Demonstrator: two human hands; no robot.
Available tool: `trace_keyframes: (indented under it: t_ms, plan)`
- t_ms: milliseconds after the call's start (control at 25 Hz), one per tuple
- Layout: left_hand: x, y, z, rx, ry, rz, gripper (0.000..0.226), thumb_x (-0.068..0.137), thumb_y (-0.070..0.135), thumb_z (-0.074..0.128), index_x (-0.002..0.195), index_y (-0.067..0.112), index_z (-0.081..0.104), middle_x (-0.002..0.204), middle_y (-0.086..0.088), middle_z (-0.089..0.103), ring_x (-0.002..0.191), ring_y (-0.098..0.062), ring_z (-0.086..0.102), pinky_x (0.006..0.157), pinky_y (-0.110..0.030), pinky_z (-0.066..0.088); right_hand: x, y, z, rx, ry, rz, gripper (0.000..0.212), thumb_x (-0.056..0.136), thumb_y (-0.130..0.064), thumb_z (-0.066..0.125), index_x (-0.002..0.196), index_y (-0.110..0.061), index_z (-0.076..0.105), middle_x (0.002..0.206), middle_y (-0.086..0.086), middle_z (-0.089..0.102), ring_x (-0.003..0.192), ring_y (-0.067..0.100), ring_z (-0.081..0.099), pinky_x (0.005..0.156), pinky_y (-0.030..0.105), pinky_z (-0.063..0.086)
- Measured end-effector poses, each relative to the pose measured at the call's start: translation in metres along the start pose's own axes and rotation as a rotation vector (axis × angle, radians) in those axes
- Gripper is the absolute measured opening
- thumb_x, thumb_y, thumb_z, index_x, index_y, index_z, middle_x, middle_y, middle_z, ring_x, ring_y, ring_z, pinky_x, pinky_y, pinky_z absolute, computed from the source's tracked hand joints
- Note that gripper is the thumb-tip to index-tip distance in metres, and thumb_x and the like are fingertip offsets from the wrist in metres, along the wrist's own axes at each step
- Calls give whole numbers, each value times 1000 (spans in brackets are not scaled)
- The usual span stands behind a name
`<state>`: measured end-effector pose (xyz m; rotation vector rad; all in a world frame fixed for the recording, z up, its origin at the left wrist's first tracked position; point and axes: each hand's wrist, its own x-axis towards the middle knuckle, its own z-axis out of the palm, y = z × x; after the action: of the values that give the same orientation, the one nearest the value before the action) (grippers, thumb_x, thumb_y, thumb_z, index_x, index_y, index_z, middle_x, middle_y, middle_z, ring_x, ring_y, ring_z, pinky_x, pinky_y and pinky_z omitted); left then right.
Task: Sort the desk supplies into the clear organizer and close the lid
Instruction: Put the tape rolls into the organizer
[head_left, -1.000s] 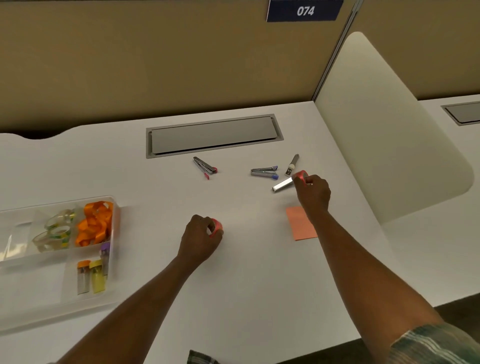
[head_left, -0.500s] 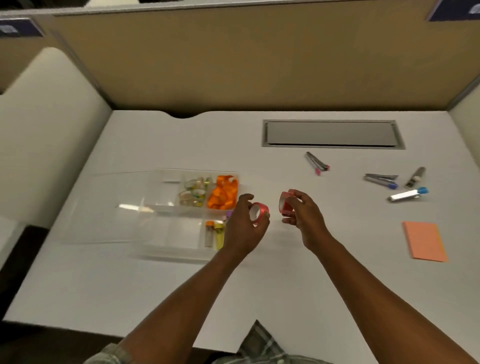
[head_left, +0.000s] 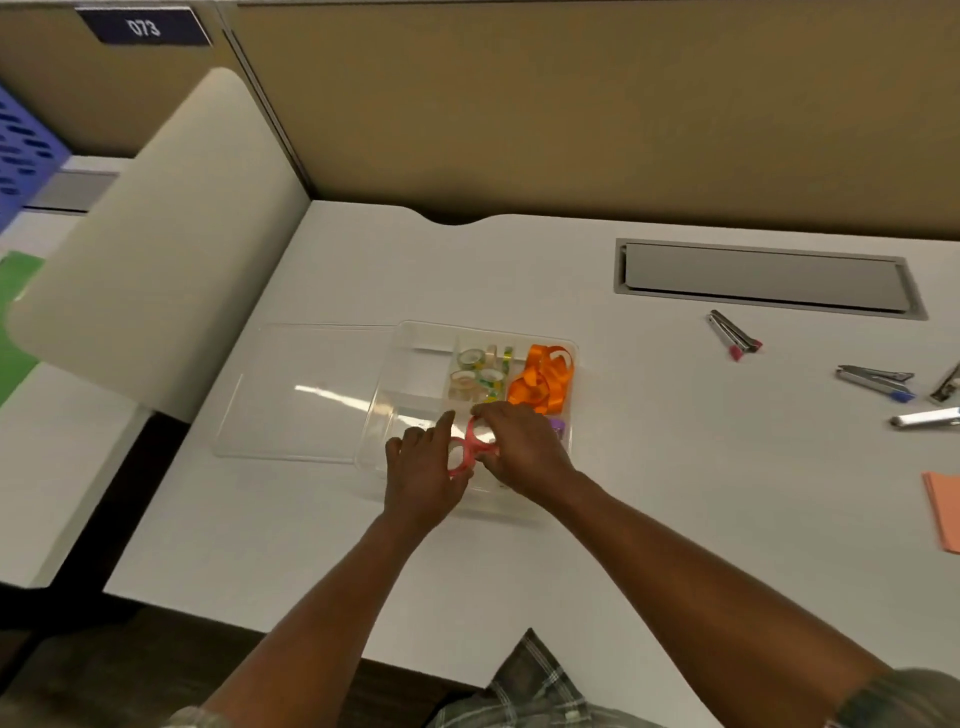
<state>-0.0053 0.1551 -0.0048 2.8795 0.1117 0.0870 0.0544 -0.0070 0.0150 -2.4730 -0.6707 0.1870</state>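
Both hands are over the near half of the clear organizer (head_left: 415, 338), which sits at the centre of the white bench (head_left: 649, 467). The left hand (head_left: 423, 475) grips one pink tape roll (head_left: 462, 457) between thumb and fingers. The right hand (head_left: 519, 447) grips a second pink tape roll (head_left: 480, 431), just at 1 o'clock of the first. The two rolls touch edge to edge, both inside the organizer outline, over its near centre compartment.

The organizer lid (head_left: 301, 389) lies open and flat on the bench at 9 o'clock of the tray. The far centre compartment holds several patterned tape rolls (head_left: 478, 371). The far right compartment, at 3 o'clock of those, holds orange ribbon (head_left: 543, 376). A purple item (head_left: 557, 427) shows just past the right hand at 3 o'clock; its type cannot be determined.

Loose supplies remain on the bench well apart from the organizer, at 3 o'clock: a red-tipped clip (head_left: 732, 335), a blue-tipped clip (head_left: 878, 382), two further metal pieces at the frame edge (head_left: 930, 418), and an orange notepad (head_left: 943, 509) nearer the bench front. A grey cable hatch (head_left: 763, 278) is set into the bench at 1 o'clock.
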Motion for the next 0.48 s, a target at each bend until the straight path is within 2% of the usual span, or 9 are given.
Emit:
trace_keyframes:
  t_ms: [80, 160, 320, 400, 480]
  plan:
    - [4, -5, 1, 35, -62, 10, 78, 78, 54, 65, 144, 19, 41, 113, -1, 70, 112, -27, 58, 91, -43, 35, 6, 0, 8, -113, -29, -11, 42, 88, -31, 68, 129, -20, 61, 131, 3, 65, 119, 28, 58, 96, 43, 46]
    - [8, -6, 2, 57, -98, 29, 84, 77, 57, 65, 148, 21, 36, 119, 0, 68, 120, -26, 54, 98, -45, 31, 9, 1, 12, -181, -79, -16, 44, 90, -30, 66, 133, -20, 58, 137, 4, 62, 127, 31, 52, 102, 47, 41]
    - [14, -3, 3, 66, -85, 47, 83, 77, 62, 63, 145, 19, 43, 121, -5, 66, 117, -28, 56, 96, -49, 36, 7, -1, 9, -151, -107, 8, 58, 91, -35, 65, 144, -19, 47, 152, 7, 46, 142, 31, 36, 114, 50, 29]
    - [17, 1, 5, 92, -41, 67, 73, 81, 59, 57, 140, 17, 48, 121, -8, 64, 113, -30, 58, 93, -49, 40, 3, 1, 4, -111, -47, 47, 58, 90, -40, 65, 143, -20, 49, 150, 6, 48, 140, 29, 40, 115, 49, 32]
    - [21, 9, 4, 105, 20, 52, 64, 83, 53, 54, 134, 15, 53, 119, -10, 63, 110, -31, 58, 91, -49, 42, -2, 11, -3, -120, 32, 83, 54, 87, -40, 65, 137, -21, 55, 142, 5, 56, 132, 27, 49, 107, 47, 42]
